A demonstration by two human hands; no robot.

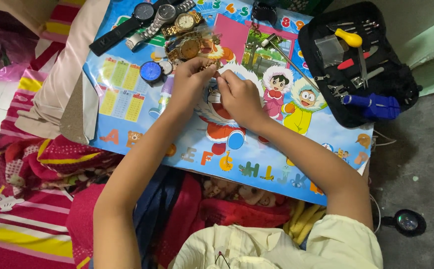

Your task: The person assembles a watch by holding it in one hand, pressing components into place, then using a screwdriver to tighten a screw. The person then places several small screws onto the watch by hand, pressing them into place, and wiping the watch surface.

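My left hand (189,79) and my right hand (239,97) meet over a colourful cartoon-printed board (127,104). Both pinch a small gold watch-band piece (211,65) between the fingertips; most of it is hidden by the fingers. Just beyond my hands lies a gold watch (189,47) with a brown dial. Further back lie a gold watch with a pale dial (184,22), a silver watch (164,14) and a black-strapped watch (140,14). A loose blue watch face (151,71) rests left of my left hand.
An open black tool case (401,84) with a yellow blower, screwdrivers, tweezers and a blue tool lies at the right. A thin metal tool (289,60) lies on the board. Blankets and a pillow are left; a small round lens (407,221) sits on the floor.
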